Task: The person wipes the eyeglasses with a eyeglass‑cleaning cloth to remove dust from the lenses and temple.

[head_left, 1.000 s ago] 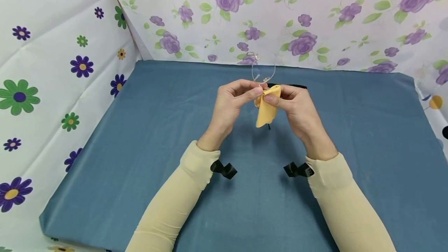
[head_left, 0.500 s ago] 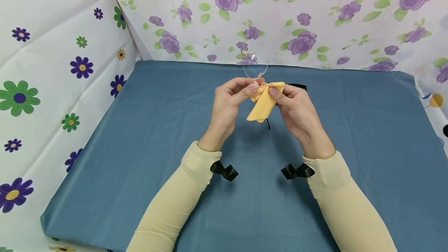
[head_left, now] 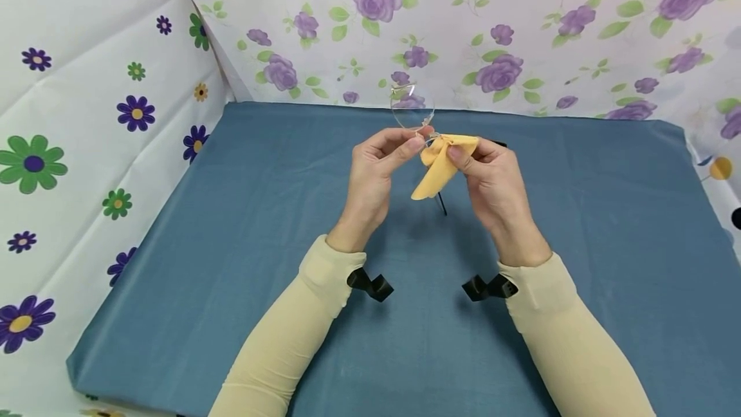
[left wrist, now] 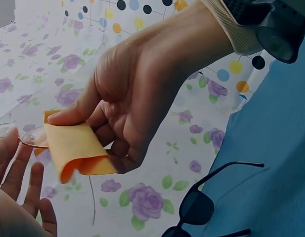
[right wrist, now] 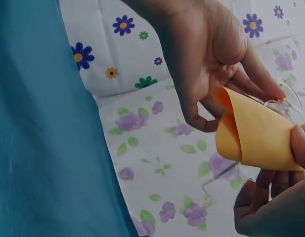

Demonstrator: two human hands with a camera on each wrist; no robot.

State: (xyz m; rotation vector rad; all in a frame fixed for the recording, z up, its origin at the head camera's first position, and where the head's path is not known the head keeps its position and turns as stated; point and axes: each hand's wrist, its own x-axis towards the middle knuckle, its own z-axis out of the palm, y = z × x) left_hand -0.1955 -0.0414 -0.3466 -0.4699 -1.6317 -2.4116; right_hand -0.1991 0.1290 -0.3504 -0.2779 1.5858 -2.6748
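Note:
My left hand (head_left: 373,172) pinches a pair of thin-rimmed eyeglasses (head_left: 433,118) with clear round lenses near the bridge, held up above the table. One lens stands up to the left; the other is mostly behind a yellow cleaning cloth (head_left: 437,172). My right hand (head_left: 492,185) holds this cloth, folded over that lens, between thumb and fingers. In the left wrist view, the cloth (left wrist: 78,148) drapes around the lens side with part of the rim showing. The right wrist view shows the cloth (right wrist: 266,131) hiding most of the glasses.
Black sunglasses (left wrist: 196,207) lie on the blue table covering (head_left: 231,224) beyond my right hand, partly hidden in the head view. Flower-printed sheets (head_left: 324,37) stand along the back and left edges. A black camera (head_left: 370,284) is strapped at each wrist.
The eyeglasses have shifted left with my left hand. My right hand's fingertips and the cloth's upper end have moved slightly right, so the fingertips of both hands are farther apart.

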